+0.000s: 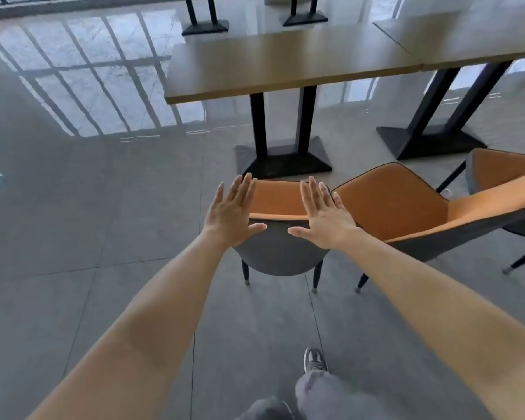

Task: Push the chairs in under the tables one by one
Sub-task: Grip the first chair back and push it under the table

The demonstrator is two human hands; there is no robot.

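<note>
An orange-seated chair with a grey back [281, 253] stands in front of me, facing a brown table [285, 65] on a black pedestal. The chair sits out on the floor, short of the table's near edge. My left hand [231, 212] and my right hand [325, 218] are both stretched out flat, fingers apart, over the top of the chair's backrest. Whether the palms touch the backrest I cannot tell. A second orange chair [406, 207] stands just to the right, turned at an angle. A third chair [506, 174] shows at the right edge.
A second brown table [467, 37] adjoins the first on the right, on its own black base [431, 140]. More table bases stand at the back. The grey tiled floor [88, 207] stretches away on the left. My shoe [315, 359] and trouser legs are below.
</note>
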